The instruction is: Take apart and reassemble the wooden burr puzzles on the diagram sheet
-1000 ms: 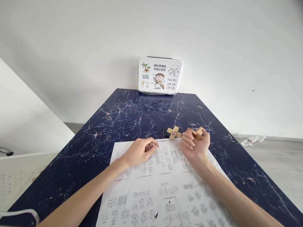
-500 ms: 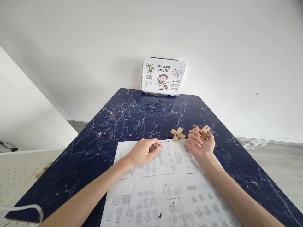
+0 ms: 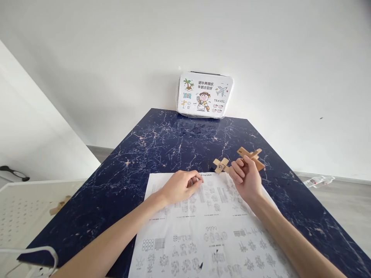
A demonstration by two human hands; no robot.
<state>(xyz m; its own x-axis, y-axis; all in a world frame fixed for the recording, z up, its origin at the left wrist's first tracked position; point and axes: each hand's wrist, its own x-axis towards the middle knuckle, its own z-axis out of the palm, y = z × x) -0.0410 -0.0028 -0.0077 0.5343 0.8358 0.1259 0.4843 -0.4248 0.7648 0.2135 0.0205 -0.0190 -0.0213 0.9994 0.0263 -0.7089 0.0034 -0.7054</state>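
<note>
My right hand (image 3: 247, 175) is closed on a wooden interlocking puzzle (image 3: 253, 155), a brown cross-like shape marked with a 2, pinched between thumb and fingers above the table. Just left of that hand, a second, paler wooden puzzle (image 3: 221, 165) marked with a G sits at the top edge of the instruction sheet (image 3: 185, 227). The sheet lies spread out with printed diagrams. My left hand (image 3: 183, 186) rests on its upper left part, fingers curled inward; whether anything is beneath them is hidden.
A dark blue marbled table (image 3: 179, 143) reaches to the wall. At its far end a white cartoon-printed case (image 3: 204, 94) leans upright. To the left are a perforated white surface (image 3: 26, 208), wooden pieces (image 3: 59, 205) and a white cable (image 3: 31, 250). Clear plastic packaging (image 3: 319, 180) lies right.
My right hand has turned the wooden puzzle over and lifted it slightly, so the marked piece now points left. The left hand stays in place. The whole view has shifted a little.
</note>
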